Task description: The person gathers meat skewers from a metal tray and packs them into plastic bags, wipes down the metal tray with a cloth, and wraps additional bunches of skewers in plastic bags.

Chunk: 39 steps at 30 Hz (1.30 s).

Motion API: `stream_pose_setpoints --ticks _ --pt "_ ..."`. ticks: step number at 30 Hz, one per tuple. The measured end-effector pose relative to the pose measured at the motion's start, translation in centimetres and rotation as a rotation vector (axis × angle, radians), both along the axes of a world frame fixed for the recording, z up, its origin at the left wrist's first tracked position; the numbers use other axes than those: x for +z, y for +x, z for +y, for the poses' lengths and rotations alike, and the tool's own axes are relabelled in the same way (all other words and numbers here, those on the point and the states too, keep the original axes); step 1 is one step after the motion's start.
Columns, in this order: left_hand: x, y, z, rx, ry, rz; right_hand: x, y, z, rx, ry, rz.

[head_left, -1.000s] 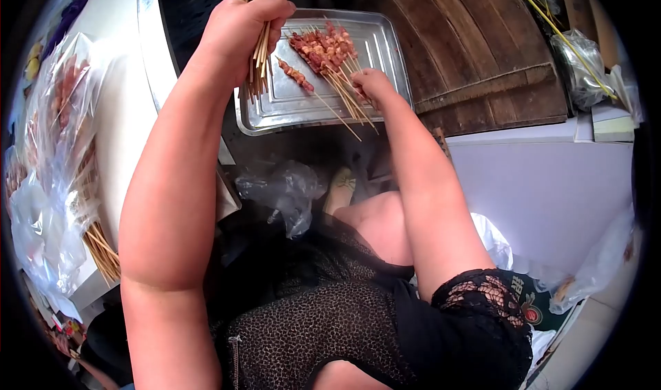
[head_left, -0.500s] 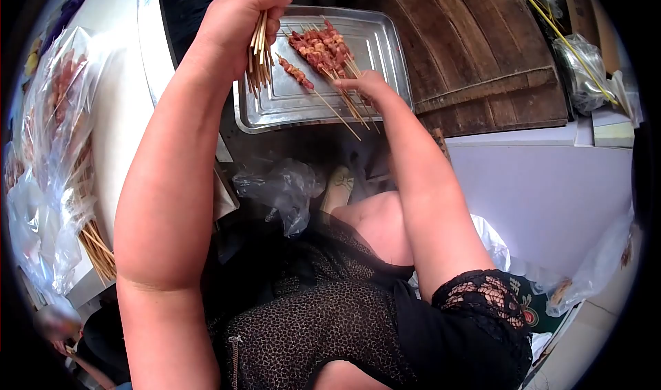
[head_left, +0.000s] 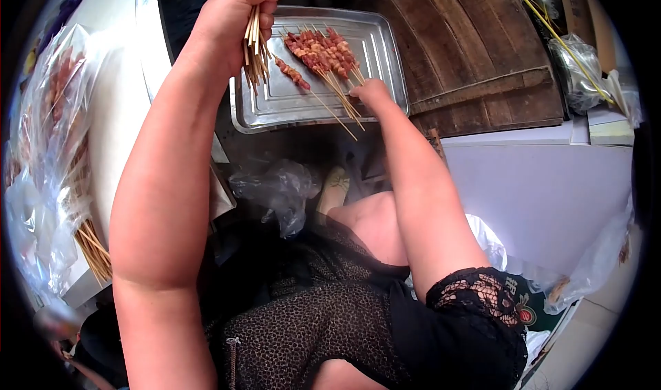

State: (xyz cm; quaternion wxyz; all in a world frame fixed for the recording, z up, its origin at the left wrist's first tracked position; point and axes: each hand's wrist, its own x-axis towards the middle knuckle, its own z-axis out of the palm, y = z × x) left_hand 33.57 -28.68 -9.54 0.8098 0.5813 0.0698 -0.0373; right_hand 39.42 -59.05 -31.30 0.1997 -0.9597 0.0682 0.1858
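My left hand (head_left: pixel 237 22) is closed round a thick bundle of wooden skewers (head_left: pixel 256 46); their upper part runs out of view at the top. Below and to its right lies a shiny metal tray (head_left: pixel 275 114). On the tray, several meat skewers (head_left: pixel 318 51) lie side by side, meat end away from me and bare sticks towards me. One separate meat skewer (head_left: pixel 295 75) lies to their left, its stick reaching over the near rim. My right hand (head_left: pixel 372 95) is at the tray's right side, fingers closed on the sticks of the rightmost meat skewers.
A dark wooden slatted board (head_left: pixel 475 53) stands right of the tray. Clear bags with more skewers (head_left: pixel 62 128) lie on the white counter (head_left: pixel 117 80) at left. A crumpled plastic bag (head_left: pixel 279 190) is below the tray, and a pale panel (head_left: pixel 537 197) is at right.
My right hand has shifted slightly right and down along the sticks. The meat skewers at the right of the group now lie more spread apart. My left hand still grips its bundle.
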Motion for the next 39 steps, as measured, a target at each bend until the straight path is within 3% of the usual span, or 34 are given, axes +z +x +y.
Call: stream_pose_setpoints --ticks 2,4,5,6,8,10,12,17,19,25,31,39 --pt "0.0 0.0 0.1 -0.011 -0.035 0.0 1.2 0.0 0.3 0.019 -0.027 -0.02" --pt "0.1 0.0 0.0 0.003 -0.005 0.002 3.5 -0.1 0.8 -0.126 0.181 0.036" --pt "0.0 0.0 0.0 0.001 -0.01 0.002 3.1 -0.3 0.9 -0.227 0.465 0.066" --pt "0.0 0.0 -0.1 0.007 0.001 -0.002 3.2 -0.5 1.4 -0.228 0.462 0.065" --pt "-0.1 0.0 0.0 0.015 0.012 -0.007 3.8 -1.3 3.0 -0.321 0.827 0.155" --pt "-0.2 0.0 -0.1 0.018 0.0 0.013 3.8 -1.3 3.7 -0.354 0.83 0.186" --pt "-0.1 0.0 0.0 0.013 0.011 0.002 2.8 -1.2 3.7 -0.265 0.581 0.284" --pt "0.0 -0.1 -0.1 0.022 0.025 -0.005 3.1 -1.2 3.9 -0.235 0.551 0.255" --pt "-0.2 0.1 0.0 0.015 -0.003 0.007 3.1 -0.9 3.6 -0.192 0.64 0.166" --pt "-0.1 -0.1 -0.1 -0.002 0.002 0.01 2.5 -1.4 3.5 -0.221 0.791 0.236" --pt "-0.3 0.1 0.0 0.008 -0.013 0.003 3.0 -1.3 4.2 -0.25 0.552 0.291" --pt "-0.3 0.1 0.0 0.004 -0.025 0.013 2.7 -1.7 4.9 -0.228 0.592 0.261"
